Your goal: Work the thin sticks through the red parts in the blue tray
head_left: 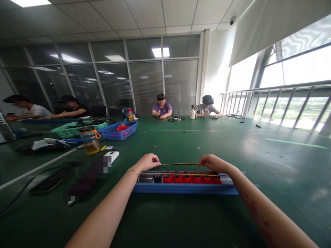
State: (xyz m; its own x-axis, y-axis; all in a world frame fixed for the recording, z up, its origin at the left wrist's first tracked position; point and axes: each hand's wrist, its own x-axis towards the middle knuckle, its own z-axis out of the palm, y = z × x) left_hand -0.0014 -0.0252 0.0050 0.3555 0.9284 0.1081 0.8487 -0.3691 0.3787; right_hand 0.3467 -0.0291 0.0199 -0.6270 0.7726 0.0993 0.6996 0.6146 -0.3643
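Observation:
A thin yellowish strand [179,164] runs almost level between my two hands; whether it is a cord, band or wire I cannot tell. My left hand [148,162] pinches its left end, with a beaded bracelet on the wrist. At the right end, the fingers of my right hand [212,163] are closed on it. Just below the hands lies a long blue trough [184,188]. Several small red bins [186,177] with dark contents stand in a row inside it, beside a black block [157,177]. A second yellowish strand [178,174] stretches lengthwise over the bins.
Left on the green table [168,141] are a blue basket [121,132], a green basket [67,131], a jar of amber liquid [91,143], a dark phone [48,181] and a white device [113,157]. Several people sit along the far side. A railing [274,100] borders the right.

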